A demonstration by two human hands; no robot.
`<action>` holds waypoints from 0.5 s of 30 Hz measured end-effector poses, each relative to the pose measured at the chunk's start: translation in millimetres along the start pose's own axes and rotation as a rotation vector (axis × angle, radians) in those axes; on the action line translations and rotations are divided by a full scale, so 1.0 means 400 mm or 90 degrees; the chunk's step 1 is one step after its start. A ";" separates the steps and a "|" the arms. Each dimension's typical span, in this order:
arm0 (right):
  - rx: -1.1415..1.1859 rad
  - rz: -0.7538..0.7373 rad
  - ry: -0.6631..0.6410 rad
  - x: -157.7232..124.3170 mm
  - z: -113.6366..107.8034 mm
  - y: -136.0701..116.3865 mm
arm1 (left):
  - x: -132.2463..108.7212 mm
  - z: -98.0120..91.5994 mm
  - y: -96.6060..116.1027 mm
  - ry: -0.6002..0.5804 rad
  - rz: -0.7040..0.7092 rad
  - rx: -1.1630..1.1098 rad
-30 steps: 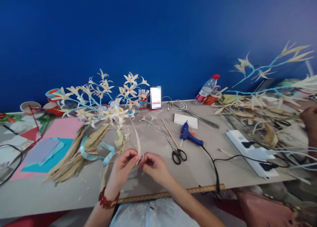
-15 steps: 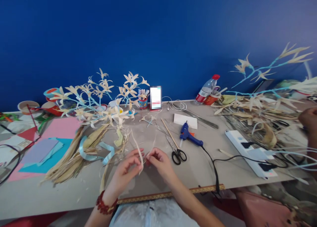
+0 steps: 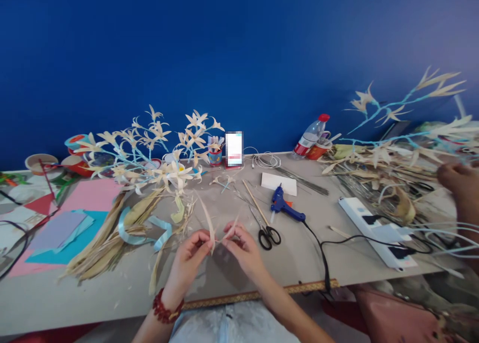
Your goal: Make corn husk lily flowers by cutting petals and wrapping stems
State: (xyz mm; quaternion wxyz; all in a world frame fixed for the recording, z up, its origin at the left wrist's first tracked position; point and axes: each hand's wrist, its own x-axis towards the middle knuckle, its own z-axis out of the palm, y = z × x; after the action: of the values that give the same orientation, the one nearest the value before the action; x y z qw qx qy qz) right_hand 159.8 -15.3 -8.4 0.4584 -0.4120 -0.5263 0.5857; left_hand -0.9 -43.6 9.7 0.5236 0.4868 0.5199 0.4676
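Note:
Between the thumb and fingers of my left hand (image 3: 193, 257) is a pale strip of dried husk (image 3: 206, 214), its pointed end standing up. My right hand (image 3: 242, 245) pinches a second thin husk strip (image 3: 232, 229) close by. The two strips come near each other at my fingertips; whether they are joined I cannot tell. Right of my right hand lie black-handled scissors (image 3: 269, 237) and a wooden stick (image 3: 255, 201). A blue glue gun (image 3: 285, 205) rests partly on a white block (image 3: 272, 181). Light blue ribbon (image 3: 163, 236) is left of my left hand.
Husk flowers on blue stems (image 3: 157, 133) stand at the back left, beside a bundle of dried husks (image 3: 101, 243) and coloured paper (image 3: 56, 230). A power strip (image 3: 368, 233) with cables lies right. Another person's hand (image 3: 458, 180) is at the far right. A bottle (image 3: 310, 136) stands behind.
My hands have turned slightly, and the strip in my right hand now shows more clearly. At the far right, the other person's hand has come further into view.

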 end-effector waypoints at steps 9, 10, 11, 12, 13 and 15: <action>-0.184 0.007 -0.125 -0.020 0.008 0.042 | -0.001 0.011 0.006 -0.013 -0.005 -0.015; -0.182 0.006 -0.127 -0.021 0.002 0.035 | -0.001 0.011 0.007 -0.007 0.000 0.001; -0.177 0.000 -0.113 -0.020 -0.007 0.023 | -0.001 0.010 0.008 -0.002 0.010 0.025; -0.168 -0.013 -0.084 -0.019 -0.016 0.008 | -0.002 0.010 0.010 0.002 0.026 0.057; -0.158 -0.031 -0.044 -0.016 -0.026 -0.008 | -0.002 0.010 0.012 0.007 0.044 0.094; -0.126 -0.078 0.013 -0.008 -0.042 -0.040 | -0.001 0.012 0.017 0.011 0.084 0.168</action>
State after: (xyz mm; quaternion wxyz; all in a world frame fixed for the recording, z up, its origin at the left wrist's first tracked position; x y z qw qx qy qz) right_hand 178.3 -14.0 5.8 0.4556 -0.4282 -0.6013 0.4976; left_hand 4.2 -43.7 16.6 0.4183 0.5804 0.5483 0.4330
